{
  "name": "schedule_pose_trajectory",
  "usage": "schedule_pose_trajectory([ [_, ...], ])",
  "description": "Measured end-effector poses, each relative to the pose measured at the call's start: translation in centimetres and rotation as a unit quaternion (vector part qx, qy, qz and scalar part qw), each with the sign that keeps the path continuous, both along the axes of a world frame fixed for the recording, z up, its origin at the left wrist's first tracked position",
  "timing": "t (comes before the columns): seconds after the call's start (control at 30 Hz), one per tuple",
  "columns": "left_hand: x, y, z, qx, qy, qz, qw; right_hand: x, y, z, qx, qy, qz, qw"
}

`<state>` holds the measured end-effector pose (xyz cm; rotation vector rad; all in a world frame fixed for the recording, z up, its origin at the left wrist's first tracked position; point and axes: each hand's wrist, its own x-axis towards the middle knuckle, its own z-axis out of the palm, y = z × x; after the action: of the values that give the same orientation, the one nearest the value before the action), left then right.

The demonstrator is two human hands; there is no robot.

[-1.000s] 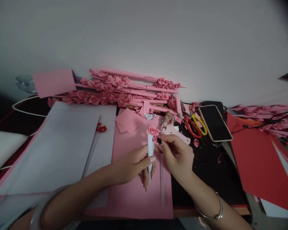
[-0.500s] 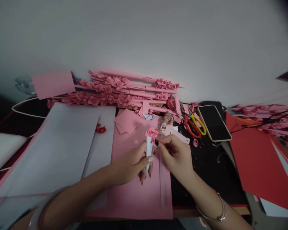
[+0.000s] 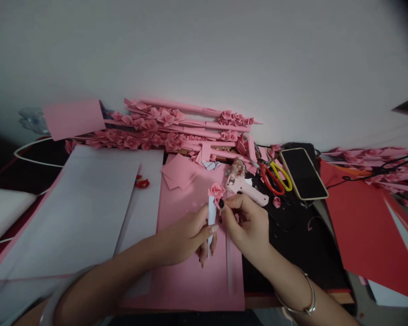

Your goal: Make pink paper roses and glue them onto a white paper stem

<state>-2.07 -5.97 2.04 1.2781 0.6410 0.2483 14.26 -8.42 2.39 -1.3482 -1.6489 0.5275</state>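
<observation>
My left hand (image 3: pixel 193 235) is closed around a narrow white paper cone (image 3: pixel 211 210), which stands nearly upright with its point down. Pink folded paper flowers (image 3: pixel 216 189) sit at the top of the cone. My right hand (image 3: pixel 246 224) pinches at a small pink flower (image 3: pixel 218 202) on the cone's upper right side; the fingertips partly hide it. Beneath both hands lies a pink sheet (image 3: pixel 197 285). A pale pink glue gun (image 3: pixel 246 189) rests just beyond my right hand.
Behind are pink paper flower stems (image 3: pixel 149 124) and pink paper squares (image 3: pixel 179 172). Red-handled pliers (image 3: pixel 272 179), yellow-handled scissors (image 3: pixel 281 176) and a phone (image 3: pixel 303 174) lie right of the glue gun. White sheets (image 3: pixel 71 213) cover the left; a red sheet (image 3: pixel 367 222) is at the right.
The cone and flowers have shifted slightly right and down with my left hand. My right hand has moved a little to the left, still at the small flower.
</observation>
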Motion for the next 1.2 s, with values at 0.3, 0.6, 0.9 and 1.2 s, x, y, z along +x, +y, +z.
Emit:
schedule_pose_trajectory([
  [0.3, -0.1, 0.1, 0.0, -0.007, 0.005, -0.009, 1.0, -0.1, 0.1, 0.4, -0.037, 0.008, 0.002, 0.999],
  [0.6, -0.6, 0.7, -0.7, -0.003, -0.068, 0.049, 0.996, 0.9, 0.1, 0.7, 0.005, 0.034, -0.025, 0.999],
  [0.9, -1.1, 1.5, 0.9, 0.049, -0.016, 0.074, 0.996, 1.7, 1.1, 0.4, 0.008, 0.115, -0.045, 0.992],
  [1.2, -1.2, 1.7, 0.0, 0.047, -0.047, 0.075, 0.995, 1.3, 1.5, 0.7, -0.054, 0.137, -0.01, 0.989],
])
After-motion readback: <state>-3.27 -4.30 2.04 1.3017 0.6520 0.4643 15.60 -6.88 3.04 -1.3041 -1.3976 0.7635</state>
